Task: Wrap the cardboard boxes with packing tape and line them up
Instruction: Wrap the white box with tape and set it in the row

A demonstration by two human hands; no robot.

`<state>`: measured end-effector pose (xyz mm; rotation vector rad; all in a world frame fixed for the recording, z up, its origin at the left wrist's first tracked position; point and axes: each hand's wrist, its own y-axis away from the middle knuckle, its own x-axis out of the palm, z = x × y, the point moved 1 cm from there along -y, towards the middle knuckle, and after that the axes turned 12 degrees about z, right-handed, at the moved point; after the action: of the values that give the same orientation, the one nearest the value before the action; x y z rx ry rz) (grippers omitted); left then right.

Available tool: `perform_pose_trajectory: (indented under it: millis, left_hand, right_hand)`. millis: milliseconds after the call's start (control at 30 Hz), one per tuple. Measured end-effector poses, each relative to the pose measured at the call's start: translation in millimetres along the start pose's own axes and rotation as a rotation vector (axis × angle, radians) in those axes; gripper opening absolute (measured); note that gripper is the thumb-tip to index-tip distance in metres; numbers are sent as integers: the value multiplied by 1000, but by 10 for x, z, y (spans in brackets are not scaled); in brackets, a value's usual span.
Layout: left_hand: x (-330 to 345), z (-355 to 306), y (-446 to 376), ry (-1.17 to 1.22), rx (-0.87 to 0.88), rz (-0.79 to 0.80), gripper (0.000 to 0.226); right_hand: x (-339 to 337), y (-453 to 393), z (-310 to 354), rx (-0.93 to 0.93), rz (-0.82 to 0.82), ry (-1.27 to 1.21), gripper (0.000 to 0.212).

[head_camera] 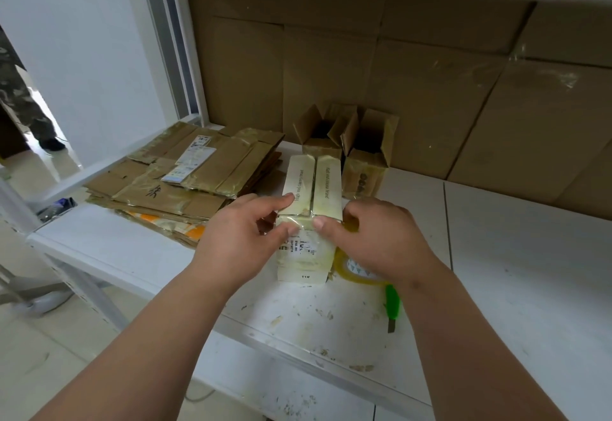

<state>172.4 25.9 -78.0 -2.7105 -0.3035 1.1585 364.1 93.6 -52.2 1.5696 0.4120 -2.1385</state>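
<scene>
white table bears a pale box; left hand and right hand seemingly pinch its near edge.

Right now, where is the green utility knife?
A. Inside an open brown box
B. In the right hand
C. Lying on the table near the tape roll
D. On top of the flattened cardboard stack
C: the green utility knife lies on the table, just in front of the tape roll, beside the right forearm; no hand holds it.
</scene>
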Motion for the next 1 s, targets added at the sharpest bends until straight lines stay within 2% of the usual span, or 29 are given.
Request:
perform_pose_trajectory:
  millis: [133, 200, 367, 467, 633, 767, 900, 1000]
  left_hand:
    - [-85, -5, -6, 80, -36, 100, 45]
    - [-102, -36, -14, 116, -55, 123, 43]
    - [47, -38, 10, -24, -24, -41, 47]
    - [120, 47, 34, 8, 56, -95, 53]
    - [190, 67, 82, 151, 57, -120, 53]
    - [186, 47, 68, 227, -2, -100, 57]
    - [105, 115, 56, 300, -48, -100, 42]
    - [8, 224, 9, 457, -101, -46, 32]
  right_hand:
    - [81, -44, 32, 19, -50, 77, 44]
    - [90, -45, 28, 15, -76, 88, 50]
    - [101, -7, 41, 5, -122, 107, 46]
    - [73, 25, 16, 34, -19, 60, 44]
    - [-125, 144, -154, 156, 195, -328, 49]
    - [-118, 156, -255, 224, 267, -335, 46]
    - [-80, 239, -264, 120, 296, -677, 32]
    - [41, 294, -201, 50, 351, -857, 45]
